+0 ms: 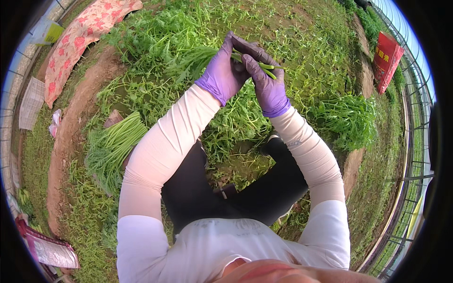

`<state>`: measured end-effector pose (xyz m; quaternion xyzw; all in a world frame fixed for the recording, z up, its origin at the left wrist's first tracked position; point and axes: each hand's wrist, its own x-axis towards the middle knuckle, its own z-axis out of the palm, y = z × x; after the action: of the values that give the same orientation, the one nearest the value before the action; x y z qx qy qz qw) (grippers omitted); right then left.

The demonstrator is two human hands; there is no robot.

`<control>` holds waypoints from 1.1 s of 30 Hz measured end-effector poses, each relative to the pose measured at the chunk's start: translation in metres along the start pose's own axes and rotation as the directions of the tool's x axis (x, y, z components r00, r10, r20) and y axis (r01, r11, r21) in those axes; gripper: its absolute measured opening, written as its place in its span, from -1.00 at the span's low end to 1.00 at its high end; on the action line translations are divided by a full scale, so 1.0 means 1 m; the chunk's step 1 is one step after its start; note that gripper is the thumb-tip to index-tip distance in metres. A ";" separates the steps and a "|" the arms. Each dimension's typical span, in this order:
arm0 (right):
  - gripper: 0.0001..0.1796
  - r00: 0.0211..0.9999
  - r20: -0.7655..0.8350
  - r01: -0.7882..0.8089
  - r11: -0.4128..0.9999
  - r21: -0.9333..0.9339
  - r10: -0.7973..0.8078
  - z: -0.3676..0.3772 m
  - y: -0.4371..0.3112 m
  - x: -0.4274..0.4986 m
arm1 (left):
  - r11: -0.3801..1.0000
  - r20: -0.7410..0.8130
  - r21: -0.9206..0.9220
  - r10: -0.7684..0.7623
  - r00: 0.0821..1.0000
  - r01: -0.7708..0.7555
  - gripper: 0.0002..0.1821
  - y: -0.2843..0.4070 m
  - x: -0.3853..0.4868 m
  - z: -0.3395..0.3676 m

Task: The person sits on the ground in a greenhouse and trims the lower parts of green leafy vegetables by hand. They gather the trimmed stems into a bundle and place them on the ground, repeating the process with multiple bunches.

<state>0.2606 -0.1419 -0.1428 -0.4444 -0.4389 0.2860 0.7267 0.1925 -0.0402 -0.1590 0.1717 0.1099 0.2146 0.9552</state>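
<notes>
A few leafy green stalks (193,60), probably garland chrysanthemum, lie across both my hands, leaves to the left and cut stem ends to the right. My left hand (224,72), in a soiled purple glove, is closed around the stalks behind the leaves. The right hand (267,79), gloved the same way, has its thumb and fingers around the stem ends. The fingertips of the two hands meet at the top. Below them is a patch of loose greens (240,122). Left of my left forearm, a neat pile of stalks (118,143) lies with stems together.
Standing greens (155,33) grow ahead to the left. Another heap of greens (348,120) lies right. A red printed bag (387,62) stands beyond it. Floral cloth (79,40), a white plastic crate (32,102) and a printed sack (53,247) line the left side.
</notes>
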 end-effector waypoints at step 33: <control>-0.60 0.870 0.351 -0.218 0.910 -0.353 0.345 0.001 0.012 0.023 | 0.666 0.446 0.568 0.244 0.861 -0.483 -0.50 0.046 -0.035 -0.030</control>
<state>0.2700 -0.1182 -0.1445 -0.5407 -0.5480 0.4055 0.4929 0.1361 -0.0084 -0.1646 0.5513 -0.0207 0.3183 0.7710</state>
